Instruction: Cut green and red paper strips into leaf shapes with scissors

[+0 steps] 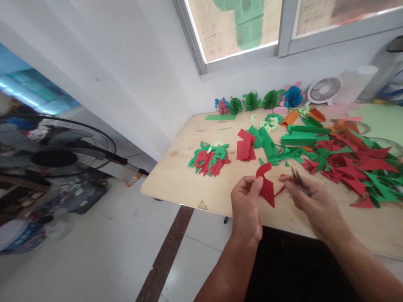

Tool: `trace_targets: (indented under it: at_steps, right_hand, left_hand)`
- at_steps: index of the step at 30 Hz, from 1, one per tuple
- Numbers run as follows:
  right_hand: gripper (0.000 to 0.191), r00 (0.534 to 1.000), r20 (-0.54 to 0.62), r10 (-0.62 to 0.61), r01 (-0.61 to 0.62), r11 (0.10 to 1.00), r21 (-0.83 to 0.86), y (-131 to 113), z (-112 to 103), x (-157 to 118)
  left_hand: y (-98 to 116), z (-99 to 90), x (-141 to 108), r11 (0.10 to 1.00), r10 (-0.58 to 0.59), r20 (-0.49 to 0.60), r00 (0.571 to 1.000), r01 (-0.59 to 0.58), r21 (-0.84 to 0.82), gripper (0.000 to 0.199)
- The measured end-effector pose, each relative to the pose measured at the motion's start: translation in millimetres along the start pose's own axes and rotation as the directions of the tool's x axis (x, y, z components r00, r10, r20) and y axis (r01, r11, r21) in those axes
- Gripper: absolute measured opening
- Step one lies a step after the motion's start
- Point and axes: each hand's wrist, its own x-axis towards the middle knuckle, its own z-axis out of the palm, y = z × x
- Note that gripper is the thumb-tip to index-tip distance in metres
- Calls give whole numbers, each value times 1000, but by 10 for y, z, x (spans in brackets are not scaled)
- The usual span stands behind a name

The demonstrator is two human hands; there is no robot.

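Note:
My left hand [247, 201] pinches a piece of red paper [267, 191] between thumb and fingers; its edge is cut in a curve. Just to the right, my right hand [310, 199] is closed round a pair of scissors [297, 178], whose dark blades point up and are blurred. A red paper scrap [283, 184] shows at its fingertips. Beyond my left hand lie folded red paper pieces [245, 147]. Off to the left is a pile of red and green leaf-shaped cutouts [210, 159].
Red and green offcuts [355, 163] heap on the right of the wooden table [176, 176]. Folded green strips [304, 136] lie behind. Along the wall stand several paper figures [252, 101] and a small white fan [325, 89]. A large black fan [55, 158] stands left.

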Motion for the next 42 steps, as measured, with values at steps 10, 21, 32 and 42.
trace_targets:
  at_steps: [10, 21, 32, 42]
  right_hand:
    - [19, 992, 80, 99, -109, 986, 129, -136, 153, -86]
    - [21, 983, 111, 143, -167, 954, 250, -103, 186, -135]
    - [22, 981, 22, 192, -185, 895, 407, -98, 172, -104]
    - [23, 980, 146, 134, -183, 896, 405, -46, 81, -221]
  left_hand:
    - [-90, -23, -85, 1000, -12, 1, 1000, 12, 0, 15]
    - [-63, -74, -91, 978, 51, 41, 998, -58, 201, 11]
    - [12, -138, -53, 924, -9, 199, 980, -68, 377, 11]
    - [31, -116, -58, 945, 62, 67, 996, -80, 319, 9]
